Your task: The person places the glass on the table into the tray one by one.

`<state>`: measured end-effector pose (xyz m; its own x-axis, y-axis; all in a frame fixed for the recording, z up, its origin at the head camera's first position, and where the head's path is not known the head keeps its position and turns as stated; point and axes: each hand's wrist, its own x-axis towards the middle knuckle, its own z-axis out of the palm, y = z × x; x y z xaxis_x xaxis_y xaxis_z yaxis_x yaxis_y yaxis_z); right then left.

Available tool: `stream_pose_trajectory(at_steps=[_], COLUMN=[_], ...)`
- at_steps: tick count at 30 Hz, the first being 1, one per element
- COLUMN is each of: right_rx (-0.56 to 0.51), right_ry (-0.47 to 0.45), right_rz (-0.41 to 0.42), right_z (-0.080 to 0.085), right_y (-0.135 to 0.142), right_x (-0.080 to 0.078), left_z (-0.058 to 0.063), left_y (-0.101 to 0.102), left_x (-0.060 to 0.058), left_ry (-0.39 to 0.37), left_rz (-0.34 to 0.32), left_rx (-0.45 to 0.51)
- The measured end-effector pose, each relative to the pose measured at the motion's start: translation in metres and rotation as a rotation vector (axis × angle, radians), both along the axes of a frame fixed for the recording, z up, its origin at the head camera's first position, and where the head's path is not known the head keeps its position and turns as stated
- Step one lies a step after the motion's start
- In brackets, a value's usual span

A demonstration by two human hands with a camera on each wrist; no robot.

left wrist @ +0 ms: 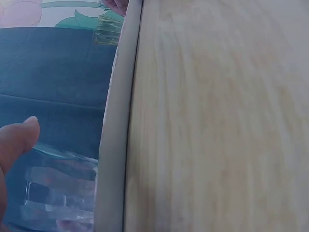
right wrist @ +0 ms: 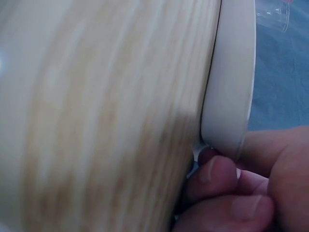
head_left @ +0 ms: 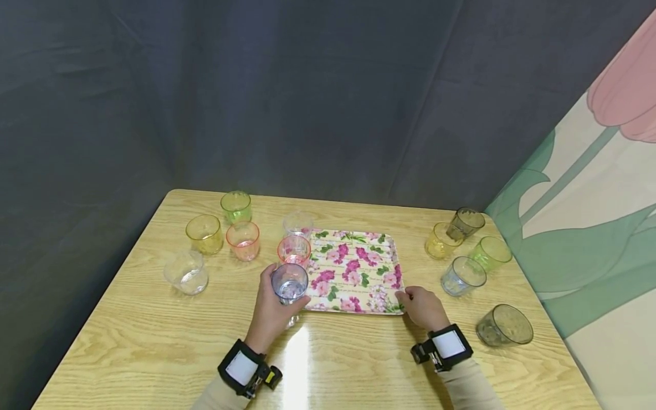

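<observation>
A tray with a pink flower print [head_left: 353,273] lies flat on the wooden table. My left hand [head_left: 271,310] grips a blue-tinted glass [head_left: 290,285] at the tray's front left corner, fingers on its left and thumb on its right. In the left wrist view, this clear-looking glass [left wrist: 60,193] shows beyond the tray's rim [left wrist: 116,125]. Behind it, a pink-rimmed glass [head_left: 294,249] and a clear glass [head_left: 298,222] stand in line along the tray's left side. My right hand [head_left: 424,306] pinches the tray's front right corner, thumb over the rim [right wrist: 231,72].
On the left stand a green glass [head_left: 236,208], a yellow glass [head_left: 205,234], a pink glass [head_left: 243,242] and a clear glass [head_left: 187,273]. To the right are yellow [head_left: 439,242], green [head_left: 492,253], blue [head_left: 463,277] and dark grey [head_left: 504,326] glasses. A dark curtain [head_left: 307,102] hangs behind the table.
</observation>
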<state>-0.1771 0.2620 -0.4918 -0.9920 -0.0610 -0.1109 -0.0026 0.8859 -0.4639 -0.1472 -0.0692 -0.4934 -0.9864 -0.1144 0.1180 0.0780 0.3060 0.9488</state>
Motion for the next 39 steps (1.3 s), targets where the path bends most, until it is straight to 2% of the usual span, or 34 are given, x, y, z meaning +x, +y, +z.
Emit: stream_pose_trajectory(at_steps=[9, 12, 15, 18, 21, 25, 29, 35, 39], right_rx=[0.001, 0.001, 0.002, 0.002, 0.006, 0.006, 0.01, -0.003, 0.003], right_ry=[0.0, 0.003, 0.006, 0.008, 0.012, 0.003, -0.005, 0.002, 0.002], right_rz=[-0.003, -0.004, -0.002, -0.004, -0.002, -0.004, -0.006, -0.001, -0.004], right_z=[0.003, 0.004, 0.003, 0.002, 0.003, 0.003, 0.003, 0.003, 0.003], right_y=[-0.002, -0.001, -0.002, -0.002, -0.002, -0.002, -0.002, -0.002, -0.001], right_x=[0.001, 0.002, 0.001, 0.0, 0.0, 0.0, 0.0, 0.001, 0.001], left_z=[-0.002, -0.001, 0.002, 0.007, 0.013, 0.019, 0.019, 0.006, -0.004], left_y=[-0.002, -0.003, -0.006, -0.012, -0.021, -0.035, -0.047, -0.057, -0.059], left_x=[0.002, 0.002, 0.002, 0.0, -0.006, -0.019, -0.032, -0.047, -0.052], left_ry=[-0.045, -0.045, 0.012, 0.105, 0.139, 0.069, -0.021, -0.081, -0.123], left_rz=[-0.009, -0.009, 0.001, 0.021, 0.056, 0.078, 0.058, 0.024, -0.031], left_rx=[-0.018, 0.005, 0.046, 0.089, 0.08, 0.087, 0.088, -0.114, -0.199])
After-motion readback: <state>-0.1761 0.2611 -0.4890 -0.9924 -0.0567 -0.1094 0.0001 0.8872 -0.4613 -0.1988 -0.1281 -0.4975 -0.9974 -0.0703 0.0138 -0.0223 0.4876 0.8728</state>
